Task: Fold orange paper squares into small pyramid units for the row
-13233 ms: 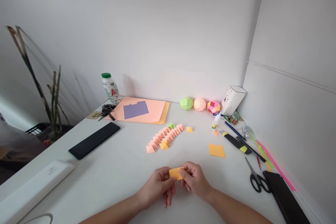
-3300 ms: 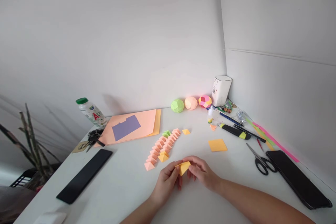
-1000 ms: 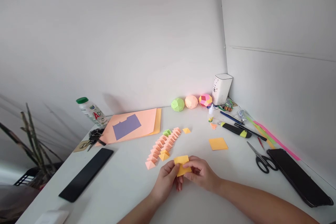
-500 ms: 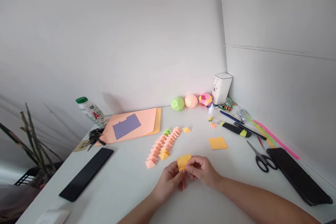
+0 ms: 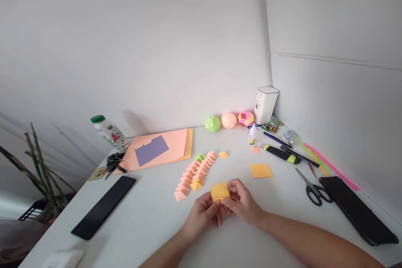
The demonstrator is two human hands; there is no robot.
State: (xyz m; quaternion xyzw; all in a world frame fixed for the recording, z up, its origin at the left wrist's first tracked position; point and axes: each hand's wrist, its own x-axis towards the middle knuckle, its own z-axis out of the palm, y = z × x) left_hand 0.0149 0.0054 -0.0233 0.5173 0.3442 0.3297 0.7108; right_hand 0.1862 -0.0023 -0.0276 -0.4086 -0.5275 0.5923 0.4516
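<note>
The left hand [image 5: 202,212] and right hand [image 5: 244,203] are both observed pinching a yellow-orange paper square [image 5: 220,191] at its lower part, above the bench [image 5: 150,217]. Relative to that square, two rows of folded paper units [image 5: 202,170] lie nearby at ten o'clock and a flat orange sheet [image 5: 261,171] at two. Further out, scissors [image 5: 313,189] lie at three o'clock and three faceted paper balls [image 5: 229,120] sit at twelve.
</note>
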